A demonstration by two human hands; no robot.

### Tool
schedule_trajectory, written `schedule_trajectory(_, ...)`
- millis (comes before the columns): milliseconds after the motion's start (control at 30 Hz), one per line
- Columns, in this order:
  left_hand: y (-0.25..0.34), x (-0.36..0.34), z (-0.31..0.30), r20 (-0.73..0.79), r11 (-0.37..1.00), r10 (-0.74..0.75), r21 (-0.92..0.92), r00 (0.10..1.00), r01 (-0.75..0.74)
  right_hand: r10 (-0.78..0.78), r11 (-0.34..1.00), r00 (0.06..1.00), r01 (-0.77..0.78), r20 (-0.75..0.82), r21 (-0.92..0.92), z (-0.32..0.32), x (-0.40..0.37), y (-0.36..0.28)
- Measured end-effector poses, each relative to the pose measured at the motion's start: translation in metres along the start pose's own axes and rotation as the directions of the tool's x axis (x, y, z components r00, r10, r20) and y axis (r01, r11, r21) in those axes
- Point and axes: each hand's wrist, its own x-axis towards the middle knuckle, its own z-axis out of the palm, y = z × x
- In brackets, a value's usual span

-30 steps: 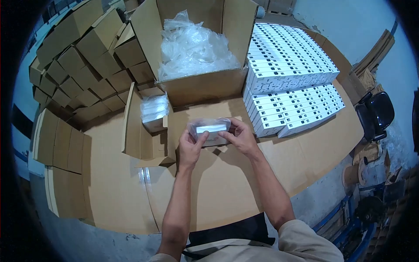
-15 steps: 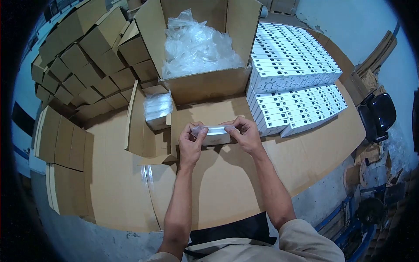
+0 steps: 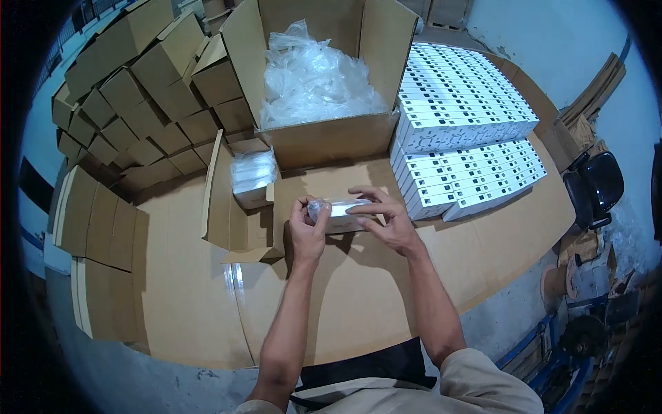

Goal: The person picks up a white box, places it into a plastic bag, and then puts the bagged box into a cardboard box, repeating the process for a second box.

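Observation:
A small white box in clear plastic wrap (image 3: 343, 222) is held above the cardboard-covered table. My left hand (image 3: 309, 226) grips its left end, thumb and fingers pressed on the bunched plastic. At its right end my right hand (image 3: 387, 217) has its fingers spread, with fingertips touching the top and side of the wrapped box. Just left of my hands stands an open brown carton (image 3: 227, 207), with several plastic-wrapped white boxes (image 3: 252, 172) at its far end.
Behind my hands stands a large carton (image 3: 324, 141) filled with clear plastic bags (image 3: 314, 76). Stacked white boxes (image 3: 469, 131) stand at the right. Brown cartons (image 3: 131, 103) pile up at the back left, and more (image 3: 103, 221) stand at the left edge.
My right hand has loosened its pinch on the plastic at the right end and spread its fingers over the box. My left hand keeps its hold.

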Motion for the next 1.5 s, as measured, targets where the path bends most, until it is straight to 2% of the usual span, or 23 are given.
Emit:
schedule_trajectory(67, 0.001, 0.000, -0.001, 0.014, 1.000, -0.008, 0.028, 1.000, 0.008, 0.135, 0.989, 0.990, -0.133, 0.029, -0.068, 0.001, -0.002, -0.011)
schedule_trajectory(167, 0.003, 0.000, -0.001, 0.029, 0.998, -0.030, 0.051, 0.999, 0.028, 0.165, 0.985, 0.985, -0.167, 0.041, 0.038, 0.001, -0.001, -0.001)
schedule_trajectory(267, 0.007, -0.001, -0.002, 0.037, 0.997, -0.052, 0.058, 0.998, 0.050, 0.133, 0.991, 0.991, -0.133, 0.018, -0.016, 0.001, 0.000, -0.002)
schedule_trajectory(467, 0.005, 0.000, -0.001, 0.029, 0.997, -0.022, 0.076, 0.999, 0.020, 0.299, 0.953, 0.954, -0.297, -0.027, 0.059, 0.003, 0.000, -0.014)
schedule_trajectory(600, 0.003, 0.000, 0.001, 0.033, 0.996, 0.047, 0.076, 0.998, -0.050, 0.209, 0.976, 0.978, -0.210, -0.021, -0.056, 0.000, -0.001, -0.001)
schedule_trajectory(700, 0.009, -0.006, 0.006, -0.028, 0.964, 0.172, 0.212, 0.985, -0.162, 0.203, 0.976, 0.979, -0.204, -0.020, -0.076, 0.000, -0.001, 0.001)
schedule_trajectory(767, 0.013, -0.012, 0.010, -0.060, 0.835, 0.414, 0.422, 0.909, -0.353, 0.221, 0.971, 0.975, -0.221, -0.014, -0.090, -0.001, 0.000, -0.001)
schedule_trajectory(833, 0.019, -0.015, 0.010, 0.034, 0.606, 0.637, 0.596, 0.770, -0.527, 0.241, 0.967, 0.970, -0.242, -0.016, -0.075, -0.001, 0.001, -0.006)
schedule_trajectory(900, 0.025, -0.017, 0.008, 0.240, 0.282, 0.784, 0.684, 0.572, -0.673, 0.226, 0.971, 0.974, -0.227, -0.020, -0.076, -0.002, 0.002, -0.005)
schedule_trajectory(1000, 0.024, -0.027, 0.011, 0.400, 0.213, 0.683, 0.691, 0.611, -0.691, 0.172, 0.980, 0.985, -0.174, -0.025, -0.100, -0.002, 0.001, 0.000)
schedule_trajectory(1100, 0.027, -0.027, 0.015, 0.376, 0.303, 0.634, 0.683, 0.676, -0.665, 0.157, 0.979, 0.987, -0.159, -0.025, -0.130, -0.003, 0.002, -0.002)
schedule_trajectory(1200, 0.028, -0.020, 0.011, 0.355, 0.344, 0.618, 0.680, 0.701, -0.648, 0.156, 0.976, 0.987, -0.159, -0.032, -0.149, -0.003, 0.001, -0.002)
schedule_trajectory(1267, 0.035, -0.018, 0.009, 0.350, 0.411, 0.575, 0.659, 0.740, -0.630, 0.174, 0.977, 0.984, -0.177, -0.032, -0.115, -0.003, 0.003, -0.003)
schedule_trajectory(1400, 0.039, -0.012, 0.001, 0.326, 0.581, 0.479, 0.578, 0.815, -0.573, 0.168, 0.971, 0.986, -0.169, -0.017, -0.170, -0.004, 0.003, 0.001)
schedule_trajectory(1467, 0.045, -0.011, -0.003, 0.284, 0.808, 0.255, 0.462, 0.924, -0.365, 0.187, 0.964, 0.982, -0.186, -0.016, -0.190, -0.004, 0.002, 0.003)
schedule_trajectory(1500, 0.047, -0.011, -0.004, 0.277, 0.889, 0.130, 0.393, 0.952, -0.236, 0.130, 0.974, 0.991, -0.132, -0.024, -0.186, -0.004, 0.002, 0.004)
